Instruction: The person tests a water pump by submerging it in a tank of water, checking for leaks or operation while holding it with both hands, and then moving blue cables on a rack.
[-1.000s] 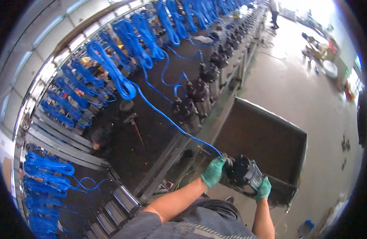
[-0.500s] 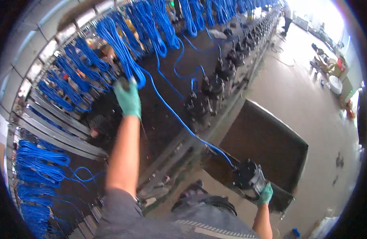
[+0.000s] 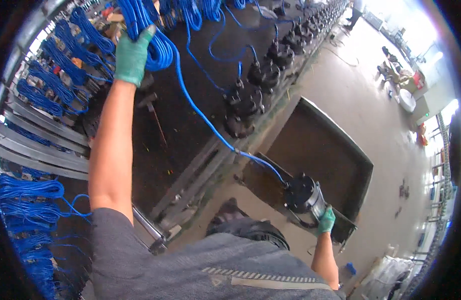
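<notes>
**Left hand point(image 3: 132, 57) on the cable coil point(image 3: 160, 54), right hand point(image 3: 326, 220) on the motor point(image 3: 303, 194)**

A second ago both hands were at the motor; the left has since crossed the table point(image 3: 190, 135) to the blue coil, thumb across its front, fingers closed behind, their tips hidden. The right has stayed curled round the motor's lower end, at the bin's point(image 3: 313, 132) near edge; whether the bin bears weight I cannot tell. The coil's top is cut off. Along the table's right edge, the row of similar motors point(image 3: 263, 75) blurs together farther off.
</notes>
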Tool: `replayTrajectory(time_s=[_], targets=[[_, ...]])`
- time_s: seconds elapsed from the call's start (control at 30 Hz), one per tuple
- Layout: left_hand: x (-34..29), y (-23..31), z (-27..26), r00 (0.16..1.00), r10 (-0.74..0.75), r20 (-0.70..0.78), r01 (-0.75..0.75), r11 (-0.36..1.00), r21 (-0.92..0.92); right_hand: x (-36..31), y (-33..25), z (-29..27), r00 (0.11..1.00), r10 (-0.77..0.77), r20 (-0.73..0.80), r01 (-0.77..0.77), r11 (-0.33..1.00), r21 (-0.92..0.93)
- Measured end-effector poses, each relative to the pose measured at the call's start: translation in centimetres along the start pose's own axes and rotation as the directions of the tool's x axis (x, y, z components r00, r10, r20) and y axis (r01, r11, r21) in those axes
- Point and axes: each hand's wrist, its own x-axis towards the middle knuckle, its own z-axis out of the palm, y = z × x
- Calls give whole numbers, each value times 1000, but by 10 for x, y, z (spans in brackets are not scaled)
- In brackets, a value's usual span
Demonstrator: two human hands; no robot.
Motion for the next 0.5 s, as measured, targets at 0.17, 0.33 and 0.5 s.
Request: replayTrajectory(time_s=[0.17, 0.33, 0.5], targets=[[15, 39, -23, 959, 273, 76, -281, 950, 137, 13, 15, 0, 996, -57, 64, 51, 994, 92], [-50, 42, -45, 975, -98, 201, 115, 991, -73, 6, 20, -4, 995, -52, 85, 43, 993, 107], [-173, 34, -58, 921, -304, 243, 328, 942, -66, 20, 44, -7, 996, -11, 84, -10, 968, 249]])
